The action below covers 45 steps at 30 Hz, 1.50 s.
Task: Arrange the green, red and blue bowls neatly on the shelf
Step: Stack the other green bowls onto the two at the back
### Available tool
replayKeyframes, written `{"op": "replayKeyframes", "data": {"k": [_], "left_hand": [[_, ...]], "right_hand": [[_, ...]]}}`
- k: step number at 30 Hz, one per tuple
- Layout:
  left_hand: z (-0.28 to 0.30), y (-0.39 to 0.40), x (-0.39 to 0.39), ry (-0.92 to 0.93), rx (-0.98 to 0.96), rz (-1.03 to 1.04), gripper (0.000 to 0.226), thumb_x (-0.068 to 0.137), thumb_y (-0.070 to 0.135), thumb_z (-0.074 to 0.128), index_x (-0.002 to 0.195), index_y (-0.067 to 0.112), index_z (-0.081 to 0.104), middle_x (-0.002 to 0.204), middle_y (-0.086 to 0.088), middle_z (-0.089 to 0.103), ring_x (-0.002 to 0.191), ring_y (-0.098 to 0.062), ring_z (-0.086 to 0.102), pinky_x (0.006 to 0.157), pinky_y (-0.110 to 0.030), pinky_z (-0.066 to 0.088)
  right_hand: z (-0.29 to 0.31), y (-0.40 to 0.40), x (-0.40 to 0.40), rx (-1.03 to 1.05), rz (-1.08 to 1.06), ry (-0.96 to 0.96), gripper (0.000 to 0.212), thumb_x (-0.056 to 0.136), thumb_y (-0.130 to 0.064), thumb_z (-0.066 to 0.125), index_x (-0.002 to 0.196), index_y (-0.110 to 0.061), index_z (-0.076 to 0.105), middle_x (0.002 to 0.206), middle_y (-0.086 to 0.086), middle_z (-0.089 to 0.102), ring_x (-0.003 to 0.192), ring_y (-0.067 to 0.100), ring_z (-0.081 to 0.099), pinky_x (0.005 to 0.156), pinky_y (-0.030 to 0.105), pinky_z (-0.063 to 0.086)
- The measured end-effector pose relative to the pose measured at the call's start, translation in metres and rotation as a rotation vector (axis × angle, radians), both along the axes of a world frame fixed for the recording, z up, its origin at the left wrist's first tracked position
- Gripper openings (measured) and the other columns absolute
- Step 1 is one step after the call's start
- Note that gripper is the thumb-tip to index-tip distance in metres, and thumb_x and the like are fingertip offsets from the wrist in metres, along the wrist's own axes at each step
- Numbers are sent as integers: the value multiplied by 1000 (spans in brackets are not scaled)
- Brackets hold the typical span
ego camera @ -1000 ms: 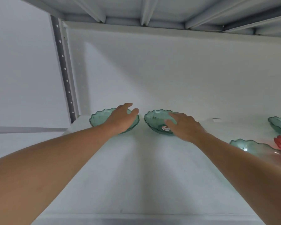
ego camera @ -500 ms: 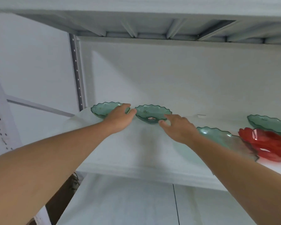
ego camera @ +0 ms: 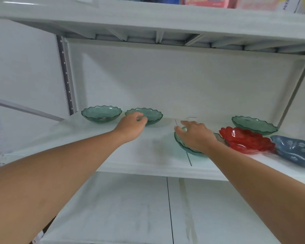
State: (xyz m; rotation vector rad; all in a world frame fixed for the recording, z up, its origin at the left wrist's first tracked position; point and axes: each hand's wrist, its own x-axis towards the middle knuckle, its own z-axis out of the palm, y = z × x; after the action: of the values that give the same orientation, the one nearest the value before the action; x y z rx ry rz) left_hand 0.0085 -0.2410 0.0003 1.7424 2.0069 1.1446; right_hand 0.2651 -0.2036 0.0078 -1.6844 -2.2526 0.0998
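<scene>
Two green scalloped bowls stand side by side at the back left of the white shelf (ego camera: 139, 152): one far left (ego camera: 101, 114), a second (ego camera: 153, 117) to its right. My left hand (ego camera: 132, 126) pinches the front rim of the second bowl. A third green bowl (ego camera: 181, 142) sits nearer the front; my right hand (ego camera: 196, 136) lies over it with fingers spread and hides most of it. To the right are a red bowl (ego camera: 245, 140), a fourth green bowl (ego camera: 253, 125) behind it, and a blue flowered bowl (ego camera: 296, 150) at the far right.
The upper shelf (ego camera: 148, 20) hangs low over the bowls, with packages (ego camera: 206, 0) on top. A perforated upright post (ego camera: 65, 76) bounds the left side. Another white shelf (ego camera: 130, 208) lies below. The red bowl's rim touches the blue one.
The view has pulled back and down. My left hand has gone from the far-left bowl to the second bowl's rim. My right hand has left the second bowl and moved onto the third.
</scene>
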Motion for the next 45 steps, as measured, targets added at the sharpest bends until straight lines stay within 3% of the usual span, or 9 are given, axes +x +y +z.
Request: {"op": "replayKeyframes", "data": {"k": [14,19,26,30,34,38,40,42,45], "left_hand": [[-11,59,134,-11,-26,-226,53,102,45,48,150,24,57,156,1,56,140,-22,52,97,-30,36],[-12,78,191,-19,-15,-220,55,100,47,48,151,27,57,156,2,56,127,-17,58,92,-28,37],[-13,80,230,27,-4,-109,55,100,49,47,151,30,55,150,2,60,84,1,58,76,-24,43],[-22,68,208,67,-46,63,54,103,42,47,153,23,54,154,0,57,125,-18,61,91,-26,39],[-32,57,189,49,-79,143,53,104,40,47,154,25,53,146,-2,63,106,-17,61,91,-28,44],[-40,62,172,61,-160,304,60,105,41,47,161,19,42,162,-9,44,137,-31,52,106,-38,46],[-49,67,172,-15,-325,368,63,106,44,45,160,12,38,151,-16,48,122,-36,59,88,-39,54],[-58,72,178,-262,-423,305,52,106,36,45,144,1,50,113,-15,64,85,-28,68,57,-28,50],[-62,83,185,-513,-424,229,26,100,11,46,112,-1,66,80,-14,72,56,-22,67,48,-25,49]], "right_hand": [[-5,-9,157,-26,-246,-10,77,96,-68,30,163,-31,43,167,6,45,149,38,41,118,56,37],[-11,7,218,-13,-252,-1,77,95,-67,31,162,-31,43,167,7,45,150,37,41,117,58,37],[-11,57,251,-27,-78,37,77,94,-71,31,158,-31,48,165,7,47,149,38,41,113,57,37],[-17,81,235,-69,55,52,75,94,-70,33,157,-33,48,165,6,46,149,35,40,117,55,38],[-26,89,214,-96,138,48,72,97,-64,36,161,-32,45,168,5,43,153,34,35,122,54,32],[-25,96,211,-73,125,79,74,97,-64,35,163,-32,44,169,3,42,154,32,35,122,53,33],[-25,100,216,-66,107,66,69,97,-63,36,156,-31,51,164,4,47,150,33,40,119,52,37],[-23,104,223,-61,100,43,64,97,-63,37,148,-30,57,159,4,51,144,34,44,114,51,40],[-20,113,237,-22,91,21,67,97,-65,36,152,-32,54,162,3,48,145,35,46,115,52,41]]}}
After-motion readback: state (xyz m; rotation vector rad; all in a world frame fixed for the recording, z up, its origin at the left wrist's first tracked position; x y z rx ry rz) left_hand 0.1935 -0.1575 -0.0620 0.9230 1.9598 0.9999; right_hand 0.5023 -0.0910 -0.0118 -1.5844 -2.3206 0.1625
